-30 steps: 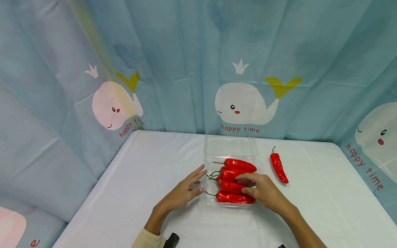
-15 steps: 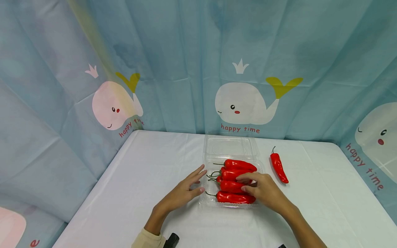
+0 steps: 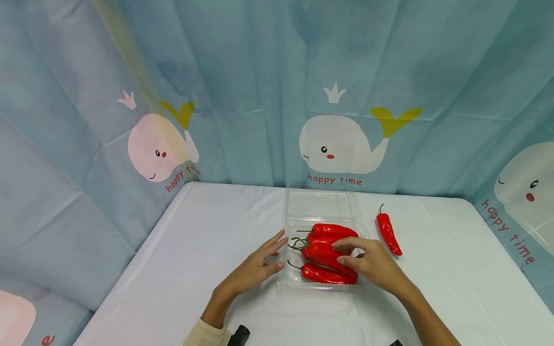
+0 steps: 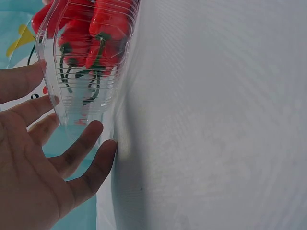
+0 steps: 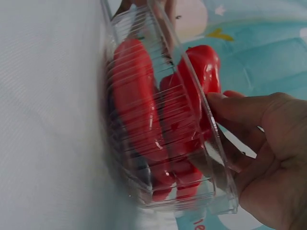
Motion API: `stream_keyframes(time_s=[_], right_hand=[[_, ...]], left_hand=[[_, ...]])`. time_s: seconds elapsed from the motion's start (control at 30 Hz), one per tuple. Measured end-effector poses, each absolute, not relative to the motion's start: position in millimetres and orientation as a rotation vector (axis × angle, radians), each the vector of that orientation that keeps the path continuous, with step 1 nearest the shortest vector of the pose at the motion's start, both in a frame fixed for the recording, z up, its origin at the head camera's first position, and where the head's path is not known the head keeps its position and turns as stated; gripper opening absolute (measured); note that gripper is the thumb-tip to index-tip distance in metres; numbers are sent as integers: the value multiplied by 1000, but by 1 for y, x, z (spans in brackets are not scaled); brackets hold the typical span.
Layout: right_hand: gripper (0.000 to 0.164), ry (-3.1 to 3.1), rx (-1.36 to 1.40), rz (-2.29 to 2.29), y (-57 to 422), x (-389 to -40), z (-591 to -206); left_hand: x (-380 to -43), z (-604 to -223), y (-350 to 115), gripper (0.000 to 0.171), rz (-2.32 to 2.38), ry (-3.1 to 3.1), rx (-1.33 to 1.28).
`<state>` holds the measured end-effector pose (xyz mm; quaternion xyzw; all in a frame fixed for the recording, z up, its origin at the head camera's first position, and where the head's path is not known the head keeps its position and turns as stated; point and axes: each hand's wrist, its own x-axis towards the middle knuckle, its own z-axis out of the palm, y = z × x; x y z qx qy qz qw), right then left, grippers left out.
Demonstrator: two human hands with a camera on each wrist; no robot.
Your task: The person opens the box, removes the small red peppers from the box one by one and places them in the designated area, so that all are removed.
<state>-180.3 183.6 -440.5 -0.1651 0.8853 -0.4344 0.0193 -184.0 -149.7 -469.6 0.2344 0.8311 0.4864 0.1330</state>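
In the head view, a clear plastic clamshell box (image 3: 292, 278) holds several red chili peppers with green stems. My right hand (image 3: 372, 264) pinches one chili pepper (image 3: 322, 253) between thumb and fingers, over the others in the box. That pepper lies slanted, its tip toward the near right corner. The right wrist view shows the right thumb (image 5: 230, 105) on the pepper (image 5: 204, 72), above the box wall. My left hand (image 3: 253, 269) has its fingers spread and relaxed at the box's left side. In the left wrist view, left fingertips (image 4: 53, 99) are right at the ribbed wall.
The box's clear lid (image 3: 320, 205) lies folded back behind it. One loose chili pepper (image 3: 388, 234) lies on the white tablecloth (image 3: 437, 269) to the right. A blue curtain with whale prints (image 3: 337, 144) stands behind and beside the table.
My right hand has shifted slightly, and the pepper it pinches has turned, its tip swinging toward the near side over the nearest pepper. My left hand has stayed in place.
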Motion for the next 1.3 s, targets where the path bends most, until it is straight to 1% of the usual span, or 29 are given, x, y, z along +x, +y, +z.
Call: stream_keyframes(time_s=[0.23,0.53,1.07,1.3], right_hand=[[32,2686,-527,-1477,188,-180,-434],[37,2496,-398,-1703,197,-179,-427],[40,2497,-405,-1847,223,-183,-416],[43,2525,-332,-1876,236,-185,-413]], left_hand=[[-184,-471,-150,64,1403,2416,681],[-183,-469,-150,63,1413,2402,681],[-184,-471,-150,63,1407,2407,687],[-184,-469,-150,63,1403,2410,691]])
